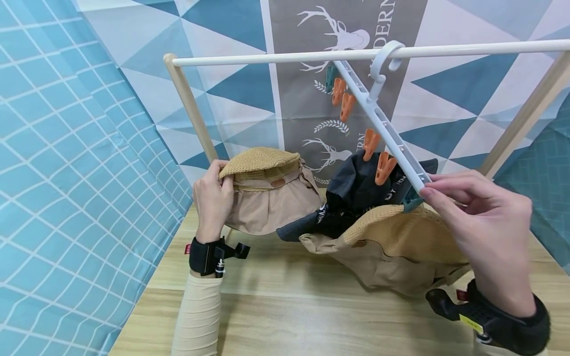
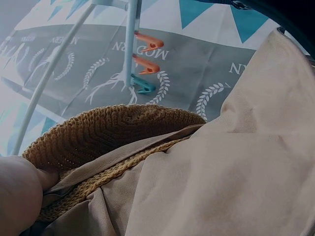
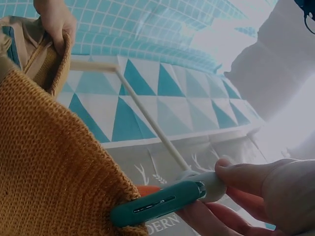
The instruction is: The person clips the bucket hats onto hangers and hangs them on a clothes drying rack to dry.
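Observation:
My left hand [image 1: 213,198] grips the edge of a tan sun hat [image 1: 270,210] with a woven straw part, its thumb on the near side. At the right, my right hand [image 1: 490,222] pinches the near end of a pale blue clip hanger [image 1: 387,131] between thumb and fingers. A teal clip [image 3: 157,201] at that end bites the straw edge of a second tan hat [image 1: 401,235], which hangs down over the table. Dark fabric headwear [image 1: 356,185] with white lettering lies between the two hats, behind orange clips [image 1: 385,168]; whether any clip holds it I cannot tell.
The hanger's hook [image 1: 378,66] goes over a white rod [image 1: 276,58], carried by wooden posts [image 1: 191,106]. More orange clips and a teal clip [image 1: 330,78] hang toward the far end. Beneath is a wood-grain table [image 1: 276,306], with a patterned cloth [image 1: 240,29] behind.

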`<state>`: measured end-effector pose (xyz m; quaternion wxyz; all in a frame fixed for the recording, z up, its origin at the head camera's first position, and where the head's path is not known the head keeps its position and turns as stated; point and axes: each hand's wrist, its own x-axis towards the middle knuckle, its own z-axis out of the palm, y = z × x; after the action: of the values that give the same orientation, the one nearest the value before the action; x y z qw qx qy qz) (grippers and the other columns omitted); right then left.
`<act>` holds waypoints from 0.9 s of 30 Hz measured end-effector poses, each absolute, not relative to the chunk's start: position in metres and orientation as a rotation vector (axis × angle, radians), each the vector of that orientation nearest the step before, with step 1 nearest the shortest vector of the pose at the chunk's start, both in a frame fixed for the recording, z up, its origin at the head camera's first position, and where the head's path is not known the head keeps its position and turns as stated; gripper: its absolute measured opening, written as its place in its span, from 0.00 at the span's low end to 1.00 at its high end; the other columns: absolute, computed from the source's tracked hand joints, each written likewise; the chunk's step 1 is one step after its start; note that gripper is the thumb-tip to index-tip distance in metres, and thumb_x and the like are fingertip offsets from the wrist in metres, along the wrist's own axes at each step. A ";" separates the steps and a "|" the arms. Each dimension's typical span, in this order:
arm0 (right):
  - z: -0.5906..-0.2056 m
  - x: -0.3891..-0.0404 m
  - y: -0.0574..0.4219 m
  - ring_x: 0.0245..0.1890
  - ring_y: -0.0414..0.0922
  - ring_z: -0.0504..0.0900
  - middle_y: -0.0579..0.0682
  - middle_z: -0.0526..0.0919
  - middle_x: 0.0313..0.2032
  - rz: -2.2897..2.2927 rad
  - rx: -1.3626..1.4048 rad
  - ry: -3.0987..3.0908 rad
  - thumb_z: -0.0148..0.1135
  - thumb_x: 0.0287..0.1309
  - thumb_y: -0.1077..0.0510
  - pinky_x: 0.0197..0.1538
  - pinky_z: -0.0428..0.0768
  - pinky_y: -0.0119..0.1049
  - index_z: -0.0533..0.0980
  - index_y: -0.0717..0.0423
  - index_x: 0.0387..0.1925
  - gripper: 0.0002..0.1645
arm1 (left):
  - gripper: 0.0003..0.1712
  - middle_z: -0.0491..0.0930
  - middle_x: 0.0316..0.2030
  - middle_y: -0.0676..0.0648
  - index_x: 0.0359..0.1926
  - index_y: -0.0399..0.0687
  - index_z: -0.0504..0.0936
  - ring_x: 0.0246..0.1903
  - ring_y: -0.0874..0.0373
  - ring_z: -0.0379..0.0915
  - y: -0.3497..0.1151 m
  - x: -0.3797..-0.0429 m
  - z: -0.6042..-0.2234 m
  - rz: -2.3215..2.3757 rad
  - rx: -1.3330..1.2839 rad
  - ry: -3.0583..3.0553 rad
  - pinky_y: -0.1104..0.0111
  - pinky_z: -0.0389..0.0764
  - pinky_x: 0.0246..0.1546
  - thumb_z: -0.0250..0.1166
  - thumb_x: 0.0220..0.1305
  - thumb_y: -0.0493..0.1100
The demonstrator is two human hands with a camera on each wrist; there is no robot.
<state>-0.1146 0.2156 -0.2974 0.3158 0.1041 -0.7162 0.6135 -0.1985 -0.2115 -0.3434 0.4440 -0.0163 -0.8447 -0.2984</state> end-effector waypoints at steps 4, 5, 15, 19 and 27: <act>-0.302 -0.117 0.215 0.44 0.38 0.95 0.47 0.95 0.46 1.581 0.233 -1.955 0.79 0.62 0.74 0.47 0.89 0.22 0.92 0.68 0.48 0.12 | 0.14 0.92 0.36 0.33 0.53 0.38 0.90 0.17 0.54 0.55 -0.210 -0.199 -0.345 -0.739 -0.051 -2.092 0.63 0.55 0.25 0.59 0.81 0.36; -0.303 -0.118 0.215 0.44 0.37 0.95 0.45 0.95 0.47 1.541 0.222 -1.982 0.79 0.63 0.73 0.47 0.88 0.22 0.92 0.66 0.48 0.12 | 0.14 0.92 0.35 0.33 0.53 0.38 0.90 0.17 0.55 0.54 -0.210 -0.199 -0.345 -0.738 -0.054 -2.091 0.63 0.55 0.25 0.58 0.82 0.36; -0.305 -0.128 0.223 0.47 0.32 0.96 0.39 0.96 0.49 1.507 0.254 -2.020 0.78 0.65 0.72 0.51 0.87 0.22 0.91 0.68 0.53 0.15 | 0.15 0.92 0.36 0.33 0.54 0.38 0.90 0.17 0.54 0.55 -0.211 -0.202 -0.346 -0.737 -0.049 -2.092 0.62 0.55 0.25 0.58 0.81 0.35; -0.307 -0.134 0.227 0.48 0.32 0.96 0.41 0.96 0.50 1.595 0.281 -1.984 0.78 0.65 0.72 0.49 0.87 0.21 0.89 0.71 0.53 0.15 | 0.14 0.92 0.34 0.33 0.53 0.38 0.90 0.18 0.53 0.57 -0.210 -0.203 -0.347 -0.737 -0.046 -2.084 0.62 0.56 0.25 0.58 0.81 0.36; -0.312 -0.143 0.237 0.47 0.32 0.96 0.43 0.95 0.52 1.705 0.324 -1.936 0.77 0.66 0.71 0.49 0.88 0.20 0.88 0.73 0.54 0.16 | 0.14 0.93 0.35 0.32 0.53 0.37 0.90 0.17 0.55 0.56 -0.206 -0.206 -0.348 -0.719 -0.070 -2.079 0.62 0.56 0.24 0.59 0.80 0.35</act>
<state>-0.1430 0.2365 -0.3119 0.2674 0.1200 -0.7174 0.6320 -0.2065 -0.2059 -0.3482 0.4533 -0.0284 -0.8420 -0.2911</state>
